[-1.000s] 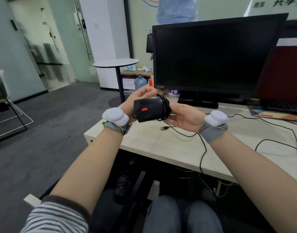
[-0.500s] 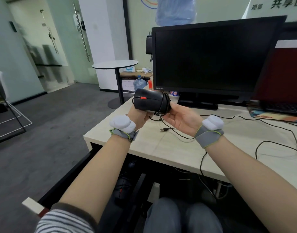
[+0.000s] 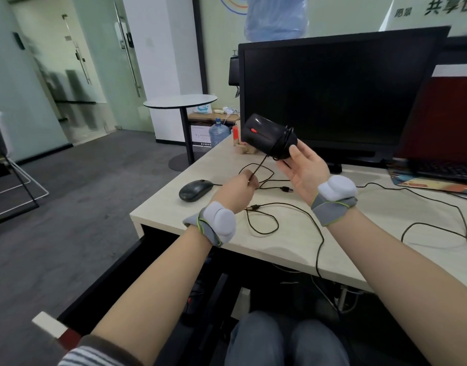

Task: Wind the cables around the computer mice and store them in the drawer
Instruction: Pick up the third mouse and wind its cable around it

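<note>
Right hand [image 3: 305, 171] holds mouse [image 3: 266, 136]; left hand [image 3: 237, 192] apparently pinches cable [image 3: 260, 165].

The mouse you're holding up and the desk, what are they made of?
The black mouse in the right hand looks like smooth hard plastic: light gleams off its shell. The desk looks like pale wood-grain laminate board, matte with faint streaks; real wood can't be ruled out.
</note>
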